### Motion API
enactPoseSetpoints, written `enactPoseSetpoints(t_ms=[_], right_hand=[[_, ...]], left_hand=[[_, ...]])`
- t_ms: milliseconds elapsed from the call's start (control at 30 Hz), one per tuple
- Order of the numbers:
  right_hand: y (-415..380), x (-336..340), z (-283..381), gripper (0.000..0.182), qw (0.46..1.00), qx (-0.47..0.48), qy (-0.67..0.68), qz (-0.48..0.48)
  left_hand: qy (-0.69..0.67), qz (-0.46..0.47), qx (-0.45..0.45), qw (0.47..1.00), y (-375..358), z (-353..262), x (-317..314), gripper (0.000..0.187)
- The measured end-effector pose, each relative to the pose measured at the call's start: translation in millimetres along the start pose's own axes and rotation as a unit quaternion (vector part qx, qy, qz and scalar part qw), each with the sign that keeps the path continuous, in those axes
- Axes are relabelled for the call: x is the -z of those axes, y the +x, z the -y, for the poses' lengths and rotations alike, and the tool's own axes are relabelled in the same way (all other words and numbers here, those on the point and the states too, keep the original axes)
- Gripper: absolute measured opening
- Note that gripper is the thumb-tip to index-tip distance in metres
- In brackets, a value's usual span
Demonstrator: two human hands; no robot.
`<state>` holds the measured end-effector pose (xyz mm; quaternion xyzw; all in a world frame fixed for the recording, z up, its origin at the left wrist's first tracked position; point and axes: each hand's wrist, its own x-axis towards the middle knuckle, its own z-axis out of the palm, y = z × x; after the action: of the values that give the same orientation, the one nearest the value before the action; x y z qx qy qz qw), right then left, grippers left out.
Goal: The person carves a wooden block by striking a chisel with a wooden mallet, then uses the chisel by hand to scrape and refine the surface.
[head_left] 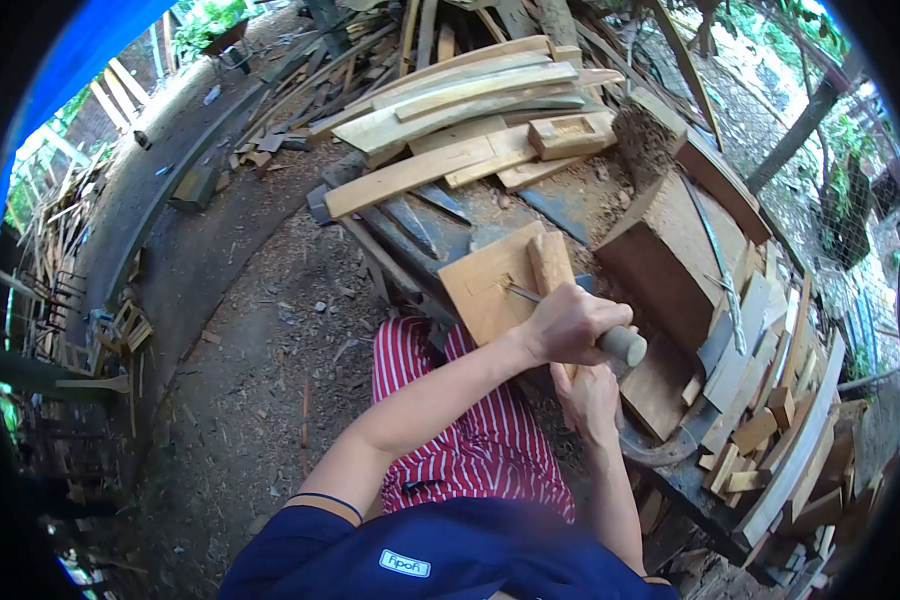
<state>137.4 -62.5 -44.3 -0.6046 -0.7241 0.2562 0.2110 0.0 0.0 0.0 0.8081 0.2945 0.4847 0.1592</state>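
Observation:
A chisel with a thin metal shaft [522, 292] and a thick round handle [624, 345] is gripped in my left hand [570, 325]. Its tip meets a small dark cut in a flat, light wooden board [480, 310], which lies tilted at the bench's near edge. A wooden bar [551, 262] rests on the board's right side and runs under my left hand. Just below, my right hand [590, 400] is closed around a pale wooden piece [564, 378]. Whether that piece and the bar are one is hidden by my left hand.
Long planks [470, 95] are stacked across the bench's far side, with a small hollowed block [572, 133] on them. A large wooden block [675, 265] stands to the right, near many offcuts [760, 430]. Wood chips cover the ground [260, 370] at left.

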Motion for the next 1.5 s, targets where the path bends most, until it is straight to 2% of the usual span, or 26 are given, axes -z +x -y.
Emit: enactPoseSetpoints(t_ms=[67,100,167,200,233,300,367,400,500,567,633,700,867,933,1000,1033,1067,1133,1167,1233,1267,1333,1367,1433,1467,1500], right_hand=[[-2,13,4,0.044,0.995,-0.036,-0.091,0.029],[-1,-19,18,0.044,0.998,-0.044,-0.036,0.032],[-2,-10,5,0.043,0.999,-0.005,-0.053,0.000],[-1,-1,4,0.042,0.998,-0.041,-0.032,0.034],[-1,-7,-2,0.042,0.996,-0.038,-0.067,0.040],[-4,-8,-2,0.046,0.999,-0.015,0.002,0.040],[-3,-4,2,0.051,0.998,0.022,-0.052,0.020],[-2,-2,-1,0.050,0.998,-0.027,-0.032,0.046],[3,3,-1,0.063,0.997,-0.042,0.000,0.069],[4,5,1,0.069,0.996,-0.042,-0.005,0.079],[2,6,5,0.076,0.995,-0.045,-0.007,0.091],[3,10,11,0.082,0.995,-0.044,0.008,0.087],[5,0,-1,0.083,0.998,-0.016,0.010,0.061],[8,-1,-17,0.081,0.976,-0.006,0.207,0.065],[10,13,-22,0.077,0.919,-0.005,0.387,0.080],[8,22,-27,0.074,0.920,-0.035,0.387,0.050],[-2,56,4,0.074,0.873,-0.129,0.465,0.077],[-12,90,31,0.079,0.887,-0.074,0.453,-0.053],[-17,105,28,0.081,0.867,-0.051,0.489,-0.072],[-27,125,41,0.071,0.868,0.031,0.458,-0.187],[-29,124,46,0.071,0.869,0.031,0.454,-0.196],[-28,116,58,0.079,0.899,0.087,0.357,-0.237],[-29,125,67,0.086,0.970,0.057,0.211,-0.110],[-21,131,66,0.091,0.982,0.172,0.034,-0.075],[-24,132,73,0.086,0.971,0.113,0.188,-0.098],[-32,129,84,0.084,0.932,0.042,0.342,-0.113]], left_hand=[[0.011,-0.044,-0.014,0.999,3,-2,-6,0.023],[0.033,0.006,-0.007,0.999,-10,5,15,0.023],[-0.001,-0.019,0.011,1.000,-3,1,4,0.023],[-0.007,-0.020,0.002,1.000,1,-2,0,0.024],[-0.009,-0.022,-0.008,1.000,1,-3,1,0.023],[0.014,-0.012,-0.017,1.000,-4,0,1,0.023],[0.028,-0.009,-0.009,1.000,-4,0,-3,0.020],[0.014,-0.007,0.001,1.000,-2,0,-3,0.020],[-0.010,-0.013,0.024,1.000,5,4,7,0.020],[-0.021,-0.074,0.046,0.996,7,6,13,0.021],[-0.035,-0.096,0.080,0.992,9,11,23,0.019],[-0.050,-0.164,0.077,0.982,16,13,27,0.019],[-0.032,-0.140,0.097,0.985,20,18,25,0.019],[-0.018,-0.136,0.101,0.985,24,13,15,0.019],[-0.004,-0.153,0.166,0.974,22,8,14,0.019],[-0.001,-0.156,0.178,0.972,23,5,16,0.020],[-0.013,-0.153,0.181,0.972,21,7,16,0.021],[-0.031,-0.137,0.173,0.975,18,11,18,0.020],[-0.035,-0.137,0.173,0.975,18,10,18,0.020],[-0.031,-0.136,0.159,0.977,19,9,18,0.020],[-0.034,-0.153,0.148,0.976,18,9,14,0.021],[-0.036,-0.144,0.162,0.976,17,9,14,0.020],[-0.036,-0.136,0.181,0.973,14,8,15,0.020],[-0.034,-0.136,0.171,0.975,15,7,15,0.020],[-0.034,-0.141,0.166,0.975,17,7,14,0.020],[-0.031,-0.140,0.170,0.975,14,6,13,0.020]])
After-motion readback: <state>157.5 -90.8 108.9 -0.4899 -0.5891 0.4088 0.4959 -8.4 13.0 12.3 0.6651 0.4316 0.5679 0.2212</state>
